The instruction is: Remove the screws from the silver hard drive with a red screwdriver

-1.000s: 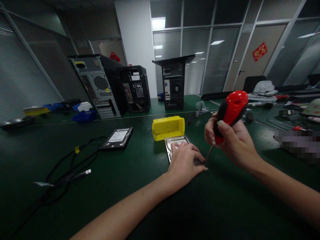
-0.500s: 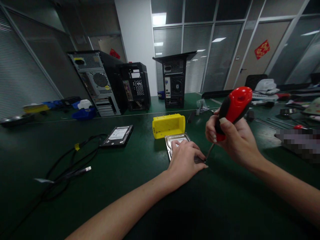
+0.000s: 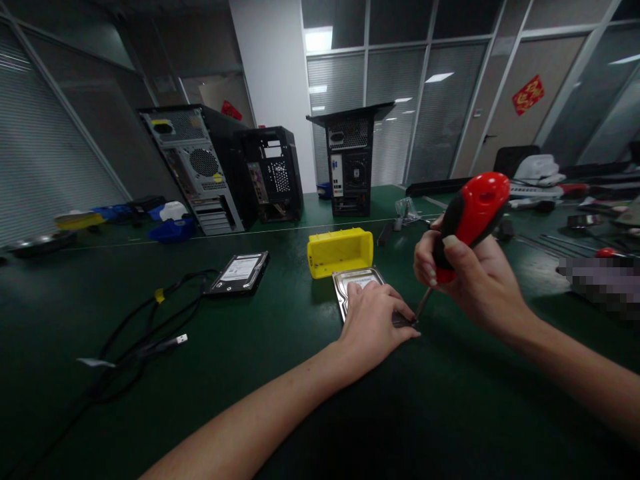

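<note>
My right hand [image 3: 470, 280] is wrapped round the red and black handle of a screwdriver [image 3: 477, 210]. The tool leans, and its shaft runs down to the near right corner of a silver hard drive [image 3: 343, 283]. My left hand [image 3: 375, 313] lies over that drive and grips it, covering most of its label. The thumb and fingertips of that hand are close to the screwdriver's tip. Whether the tip sits in a screw is too small to tell. Just behind the drive, a yellow bin [image 3: 340, 255] rests on its side with its mouth facing me.
A second hard drive [image 3: 239, 272] lies to the left, beside a black USB cable [image 3: 145, 350]. Computer cases [image 3: 220, 167] stand at the back of the green table [image 3: 280, 400]. A blue bin [image 3: 173, 230] is at the back left. Long rods [image 3: 570, 243] lie at the right.
The whole view has shifted slightly. Both hands keep the same grip, and the screwdriver stays at the drive's corner with nearly the same tilt.
</note>
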A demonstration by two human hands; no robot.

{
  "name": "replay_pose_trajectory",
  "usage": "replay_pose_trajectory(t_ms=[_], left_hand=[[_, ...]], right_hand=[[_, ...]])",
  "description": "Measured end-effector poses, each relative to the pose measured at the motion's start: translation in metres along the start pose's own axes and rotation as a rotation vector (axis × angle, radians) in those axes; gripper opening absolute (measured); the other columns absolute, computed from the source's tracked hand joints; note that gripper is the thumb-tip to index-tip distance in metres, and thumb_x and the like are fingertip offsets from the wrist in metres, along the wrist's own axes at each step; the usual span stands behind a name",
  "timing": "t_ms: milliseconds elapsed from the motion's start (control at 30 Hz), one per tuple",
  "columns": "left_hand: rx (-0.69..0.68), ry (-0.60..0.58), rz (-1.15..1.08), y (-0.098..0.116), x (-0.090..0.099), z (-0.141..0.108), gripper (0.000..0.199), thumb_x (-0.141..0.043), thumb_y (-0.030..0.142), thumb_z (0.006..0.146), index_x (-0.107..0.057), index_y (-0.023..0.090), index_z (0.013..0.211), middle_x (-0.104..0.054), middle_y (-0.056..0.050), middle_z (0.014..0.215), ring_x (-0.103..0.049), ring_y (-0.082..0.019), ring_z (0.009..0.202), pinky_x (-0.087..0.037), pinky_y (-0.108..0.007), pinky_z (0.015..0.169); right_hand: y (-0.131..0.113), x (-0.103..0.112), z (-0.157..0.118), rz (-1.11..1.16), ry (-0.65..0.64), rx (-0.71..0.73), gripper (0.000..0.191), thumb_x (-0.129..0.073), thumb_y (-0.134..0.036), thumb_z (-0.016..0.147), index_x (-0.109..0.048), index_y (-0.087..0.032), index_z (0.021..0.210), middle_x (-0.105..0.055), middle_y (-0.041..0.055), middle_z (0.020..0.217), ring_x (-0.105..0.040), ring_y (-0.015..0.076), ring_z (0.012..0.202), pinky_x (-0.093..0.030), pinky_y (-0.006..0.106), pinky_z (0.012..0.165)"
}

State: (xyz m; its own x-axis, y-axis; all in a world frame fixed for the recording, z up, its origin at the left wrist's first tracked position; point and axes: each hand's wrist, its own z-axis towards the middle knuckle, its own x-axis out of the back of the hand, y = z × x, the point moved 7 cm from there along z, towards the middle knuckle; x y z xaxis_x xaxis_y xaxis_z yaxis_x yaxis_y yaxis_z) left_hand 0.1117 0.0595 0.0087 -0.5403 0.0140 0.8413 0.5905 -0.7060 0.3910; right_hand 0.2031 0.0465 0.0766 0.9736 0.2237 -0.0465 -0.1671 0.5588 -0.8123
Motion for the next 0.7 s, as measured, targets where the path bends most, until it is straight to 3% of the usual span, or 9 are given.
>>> replay_pose_trajectory(t_ms=[700], left_hand=[[0.026, -0.014, 0.001, 0.0019, 0.0027, 0.0, 0.016, -0.073, 0.039, 0.071, -0.072, 0.027, 0.082, -0.067, 0.001, 0.097, -0.054, -0.025, 0.097, -0.03, -0.042, 0.08]], right_hand=[[0.0031, 0.0001, 0.0014, 0.028, -0.019, 0.018, 0.021, -0.053, -0.034, 0.087, -0.043, -0.023, 0.101, -0.049, -0.0047, 0.066, -0.044, 0.0102, 0.056, -0.037, 0.025, 0.048]])
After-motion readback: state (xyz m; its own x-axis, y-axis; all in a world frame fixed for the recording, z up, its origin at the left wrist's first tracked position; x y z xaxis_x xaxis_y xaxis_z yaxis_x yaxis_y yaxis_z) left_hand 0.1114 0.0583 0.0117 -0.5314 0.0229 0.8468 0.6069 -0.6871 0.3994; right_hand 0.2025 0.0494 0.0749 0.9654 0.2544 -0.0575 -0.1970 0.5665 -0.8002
